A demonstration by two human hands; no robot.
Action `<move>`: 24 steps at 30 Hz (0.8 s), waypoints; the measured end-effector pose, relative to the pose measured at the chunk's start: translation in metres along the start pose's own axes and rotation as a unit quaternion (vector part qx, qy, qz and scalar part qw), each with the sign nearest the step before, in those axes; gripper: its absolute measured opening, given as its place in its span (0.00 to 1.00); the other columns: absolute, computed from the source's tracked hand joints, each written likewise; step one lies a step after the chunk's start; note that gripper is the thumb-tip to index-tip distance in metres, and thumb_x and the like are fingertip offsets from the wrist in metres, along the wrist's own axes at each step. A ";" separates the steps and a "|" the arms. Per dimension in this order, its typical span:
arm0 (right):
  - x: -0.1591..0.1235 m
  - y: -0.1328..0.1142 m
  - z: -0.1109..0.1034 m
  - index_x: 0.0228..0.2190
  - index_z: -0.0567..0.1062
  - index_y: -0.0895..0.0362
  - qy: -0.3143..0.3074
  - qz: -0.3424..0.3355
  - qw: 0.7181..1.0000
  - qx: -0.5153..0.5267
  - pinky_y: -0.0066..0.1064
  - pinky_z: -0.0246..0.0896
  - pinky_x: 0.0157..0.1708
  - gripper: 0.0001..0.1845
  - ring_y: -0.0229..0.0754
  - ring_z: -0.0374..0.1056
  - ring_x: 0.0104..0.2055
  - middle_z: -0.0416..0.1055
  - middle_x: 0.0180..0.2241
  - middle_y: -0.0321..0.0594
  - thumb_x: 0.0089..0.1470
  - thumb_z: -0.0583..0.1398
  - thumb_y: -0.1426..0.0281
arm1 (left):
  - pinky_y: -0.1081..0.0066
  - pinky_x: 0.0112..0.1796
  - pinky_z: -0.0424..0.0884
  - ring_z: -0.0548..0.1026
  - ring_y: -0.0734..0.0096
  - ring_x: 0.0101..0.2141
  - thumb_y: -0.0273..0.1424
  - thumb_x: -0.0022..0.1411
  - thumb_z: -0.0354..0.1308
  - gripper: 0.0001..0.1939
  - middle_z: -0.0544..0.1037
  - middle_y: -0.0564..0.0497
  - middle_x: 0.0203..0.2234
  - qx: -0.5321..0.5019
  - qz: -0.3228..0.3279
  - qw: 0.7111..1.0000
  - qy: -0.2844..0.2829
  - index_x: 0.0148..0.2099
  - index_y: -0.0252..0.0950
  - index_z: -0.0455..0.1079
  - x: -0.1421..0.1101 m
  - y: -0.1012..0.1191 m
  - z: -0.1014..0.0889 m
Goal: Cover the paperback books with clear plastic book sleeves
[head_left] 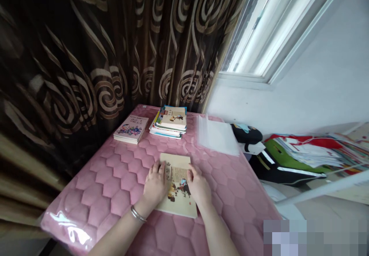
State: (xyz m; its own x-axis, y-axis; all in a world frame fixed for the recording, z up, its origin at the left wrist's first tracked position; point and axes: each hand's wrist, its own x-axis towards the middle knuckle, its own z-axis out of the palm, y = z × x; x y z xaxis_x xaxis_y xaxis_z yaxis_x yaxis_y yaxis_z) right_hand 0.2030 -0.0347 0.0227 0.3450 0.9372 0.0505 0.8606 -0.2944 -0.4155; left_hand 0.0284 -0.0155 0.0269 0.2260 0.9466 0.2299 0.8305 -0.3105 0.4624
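A cream-coloured book (180, 194) with Chinese characters and a small figure on a dark animal lies closed on the pink quilted surface, in front of me. My left hand (155, 183) rests on its left side, fingers laid over the cover; a silver bracelet circles that wrist. At the book's right edge, my right hand (198, 183) has its fingers bent around the border, with the thumb near the cover. The undersides of both hands are hidden.
Farther back stand a mixed stack of books (170, 123) and a pile of pink-covered books (132, 130). Clear plastic sheets (217, 135) lie at the back right. Beyond the right edge are a black-and-green bag (279, 154) and papers. A patterned curtain (161, 44) hangs behind.
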 end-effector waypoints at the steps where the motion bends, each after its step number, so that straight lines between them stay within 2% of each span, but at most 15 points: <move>1: 0.000 -0.001 -0.001 0.58 0.67 0.52 -0.009 0.001 1.000 -0.013 0.34 0.64 0.37 0.24 0.48 0.76 0.40 0.78 0.41 0.46 0.66 0.45 0.64 | 0.55 0.57 0.63 0.66 0.53 0.58 0.27 0.65 0.44 0.24 0.70 0.37 0.57 -0.025 -0.011 1.000 0.009 0.62 0.32 0.65 0.001 -0.004 -0.003; 5: 0.000 -0.002 -0.005 0.58 0.66 0.51 -0.028 -0.002 0.999 -0.035 0.33 0.63 0.35 0.24 0.48 0.76 0.38 0.78 0.41 0.46 0.66 0.43 0.64 | 0.63 0.49 0.68 0.76 0.59 0.46 0.23 0.63 0.46 0.18 0.78 0.38 0.45 -0.165 -0.082 0.983 0.005 0.52 0.32 0.71 0.013 -0.013 -0.011; 10: 0.001 -0.001 -0.003 0.58 0.66 0.52 -0.028 0.006 0.999 -0.036 0.33 0.63 0.35 0.23 0.47 0.76 0.39 0.78 0.41 0.46 0.67 0.43 0.66 | 0.64 0.44 0.69 0.77 0.55 0.45 0.28 0.64 0.51 0.12 0.79 0.33 0.44 -0.272 -0.191 0.942 -0.038 0.48 0.29 0.68 0.030 -0.010 -0.013; 14: 0.002 0.000 -0.001 0.57 0.67 0.53 -0.024 0.018 0.999 -0.022 0.33 0.64 0.35 0.23 0.48 0.76 0.38 0.78 0.39 0.46 0.67 0.44 0.66 | 0.65 0.41 0.69 0.78 0.56 0.41 0.35 0.68 0.47 0.13 0.80 0.35 0.39 -0.289 -0.168 0.942 -0.036 0.40 0.33 0.68 0.030 0.001 -0.010; 16: 0.002 0.000 -0.001 0.57 0.67 0.54 -0.016 0.025 1.000 -0.012 0.32 0.64 0.36 0.22 0.47 0.76 0.38 0.78 0.41 0.47 0.67 0.44 0.66 | 0.66 0.40 0.69 0.78 0.58 0.40 0.35 0.67 0.48 0.11 0.80 0.38 0.39 -0.295 -0.151 0.943 -0.024 0.39 0.34 0.68 0.029 0.003 -0.006; 19: 0.002 0.000 -0.001 0.58 0.66 0.55 0.011 0.035 0.999 0.014 0.33 0.64 0.36 0.23 0.47 0.76 0.40 0.77 0.46 0.48 0.66 0.46 0.66 | 0.67 0.40 0.70 0.78 0.60 0.40 0.37 0.63 0.53 0.10 0.81 0.41 0.39 -0.318 -0.153 0.936 -0.013 0.41 0.35 0.68 0.029 -0.002 0.000; 24: 0.002 -0.001 0.000 0.59 0.63 0.60 0.034 0.057 0.995 0.069 0.36 0.65 0.41 0.26 0.51 0.75 0.44 0.77 0.44 0.52 0.65 0.46 0.62 | 0.64 0.40 0.71 0.78 0.57 0.40 0.46 0.60 0.56 0.19 0.80 0.40 0.39 -0.384 -0.155 0.910 0.009 0.41 0.34 0.68 0.025 -0.014 0.008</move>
State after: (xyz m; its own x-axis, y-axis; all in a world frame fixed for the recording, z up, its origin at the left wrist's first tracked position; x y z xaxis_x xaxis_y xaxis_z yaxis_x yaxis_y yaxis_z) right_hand 0.2033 -0.0327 0.0232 0.4664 0.8829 0.0547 0.7564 -0.3659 -0.5422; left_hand 0.0267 0.0132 0.0189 0.0277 0.9996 -0.0032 0.2500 -0.0038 0.9682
